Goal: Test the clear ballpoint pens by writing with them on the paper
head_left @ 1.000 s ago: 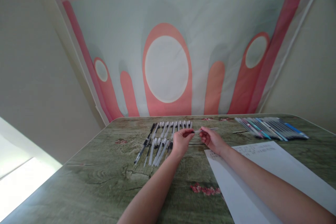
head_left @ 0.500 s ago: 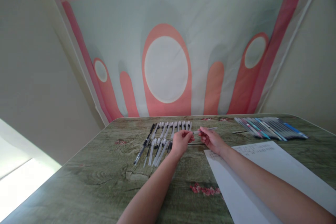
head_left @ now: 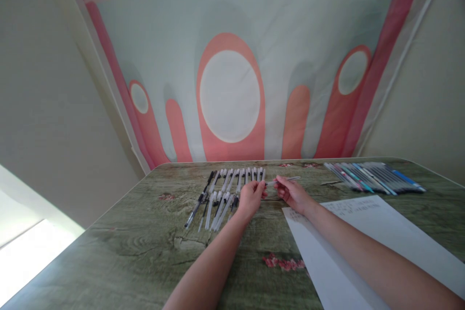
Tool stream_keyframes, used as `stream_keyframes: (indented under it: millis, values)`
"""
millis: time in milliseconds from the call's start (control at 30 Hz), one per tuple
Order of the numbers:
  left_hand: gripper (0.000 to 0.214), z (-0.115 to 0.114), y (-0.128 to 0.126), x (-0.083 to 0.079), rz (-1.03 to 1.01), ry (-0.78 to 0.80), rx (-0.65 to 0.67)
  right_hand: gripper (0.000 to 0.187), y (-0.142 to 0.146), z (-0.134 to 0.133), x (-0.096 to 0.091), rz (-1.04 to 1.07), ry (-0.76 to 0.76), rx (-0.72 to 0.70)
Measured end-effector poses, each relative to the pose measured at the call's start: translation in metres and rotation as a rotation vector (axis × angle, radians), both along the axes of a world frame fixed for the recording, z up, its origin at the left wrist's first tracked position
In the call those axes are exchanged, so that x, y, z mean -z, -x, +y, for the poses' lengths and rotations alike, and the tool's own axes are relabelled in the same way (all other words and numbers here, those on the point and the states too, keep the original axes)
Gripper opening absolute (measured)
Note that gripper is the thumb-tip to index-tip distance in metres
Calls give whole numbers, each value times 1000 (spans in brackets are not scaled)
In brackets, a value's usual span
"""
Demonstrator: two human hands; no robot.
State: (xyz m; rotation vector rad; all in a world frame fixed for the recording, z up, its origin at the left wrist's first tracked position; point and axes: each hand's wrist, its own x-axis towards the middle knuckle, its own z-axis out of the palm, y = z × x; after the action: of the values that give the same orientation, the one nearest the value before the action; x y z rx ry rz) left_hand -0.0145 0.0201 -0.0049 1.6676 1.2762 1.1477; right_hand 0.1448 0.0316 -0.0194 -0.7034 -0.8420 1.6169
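Both hands pinched on one clear pen, near the far middle of the surface.

I see my right hand (head_left: 293,194) with its fingers closed on the barrel of a clear pen (head_left: 286,180), which lies almost level and points toward 3 o'clock. My left hand (head_left: 250,197) is pinched shut on the pen's near end, though whether on a cap or the tip I cannot tell. The two hands sit close together. At 9 o'clock from the left hand, touching it, lies a row of clear pens (head_left: 225,189). Under my right forearm, at 5 o'clock, is a white sheet (head_left: 366,237). At 3 o'clock, well apart, a bundle of coloured pens (head_left: 374,177) rests on the green wood-grain surface (head_left: 138,247).
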Motion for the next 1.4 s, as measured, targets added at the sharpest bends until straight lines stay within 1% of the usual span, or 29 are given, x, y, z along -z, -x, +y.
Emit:
stream_keyframes:
  millis: [100, 233, 300, 400, 500, 567, 800, 933, 1000, 1100, 1200, 1300, 1367, 1400]
  values:
    - [34, -3, 0, -3, -11, -37, 29, 20, 0, 1, 0, 7, 1, -1]
    - [22, -6, -1, -7, 27, -162, 20, 20, -1, 1, 0, 13, 10, 2]
    - [23, -5, -1, -6, 28, -190, 10, 20, -1, 1, 0, 17, 12, -3]
    - [35, -3, -1, -2, 11, -147, -23, 19, -1, 1, 0, 21, 14, -5]
    - [32, -2, -1, 2, 48, -103, -40, 20, -1, 1, 0, 20, 15, -9]
    - [36, -2, 0, 2, 75, -105, -28, 20, -1, 1, 1, 19, 12, -11]
    - [20, -8, -2, -10, 65, -211, -30, 20, 0, 1, 1, 18, 5, -6]
    - [34, -7, -3, -7, 26, -164, -51, 19, 0, 1, 0, 14, 2, -6]
    - [32, -6, -3, -4, 53, -134, -72, 20, 0, 1, 0, 6, 5, -1]
    - [39, -6, -1, -2, 113, -119, -69, 20, 0, 1, 0, 3, 6, 0]
    - [31, -7, 0, -4, 124, -166, -48, 20, 0, 1, 1, 9, 6, 0]
    - [21, -8, 0, -8, 94, -214, -37, 19, 0, 1, 1, 18, 8, -4]
    - [21, -8, -2, -9, 64, -207, -35, 19, 0, 2, 1, 16, 9, -5]
    - [25, -8, -2, -9, 52, -193, -37, 19, 0, 1, 1, 14, 8, -4]
